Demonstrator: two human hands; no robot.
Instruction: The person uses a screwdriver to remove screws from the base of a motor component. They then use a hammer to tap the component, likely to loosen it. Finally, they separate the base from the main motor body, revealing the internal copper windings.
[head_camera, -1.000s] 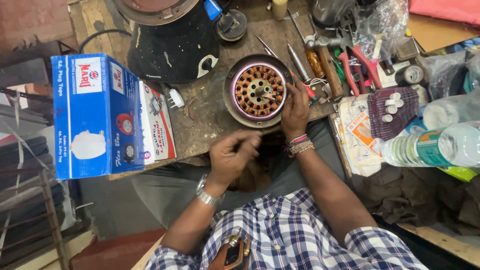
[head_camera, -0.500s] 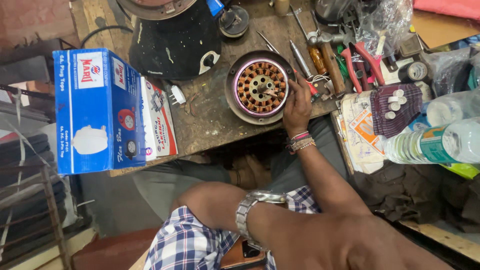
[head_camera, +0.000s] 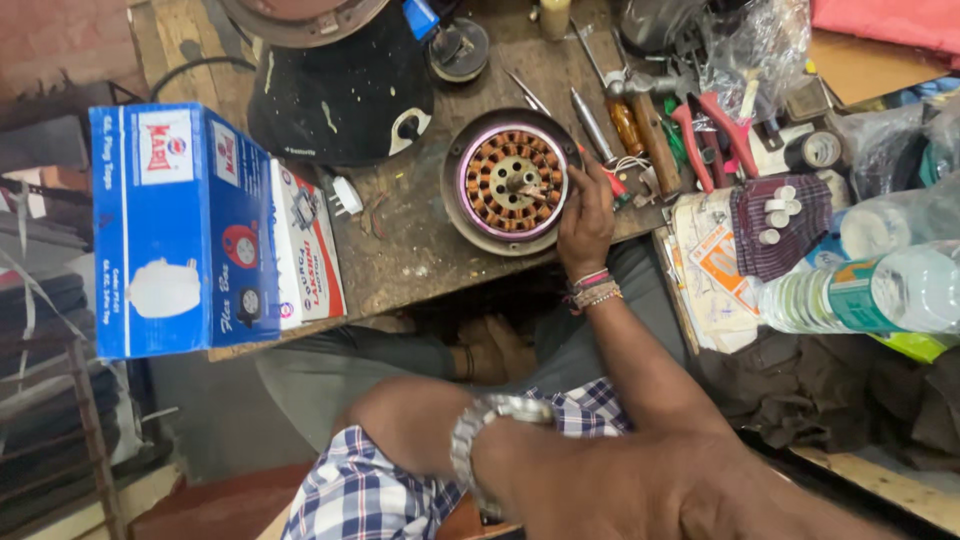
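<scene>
Motor stator (head_camera: 512, 182) on table (head_camera: 420, 250): my right hand (head_camera: 585, 215) steadied its rim, fingers spread against it; left hand (head_camera: 700, 490) raised near camera, fingers indiscernible.

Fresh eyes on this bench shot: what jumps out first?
The round motor stator with copper windings, centre of the wooden bench, right hand resting at its edge. A big blue box stands at left. The left hand is raised out of view; only its watch-wearing wrist shows.

Even daylight, soft shadows, blurred near forearm (head_camera: 600, 480)
</scene>
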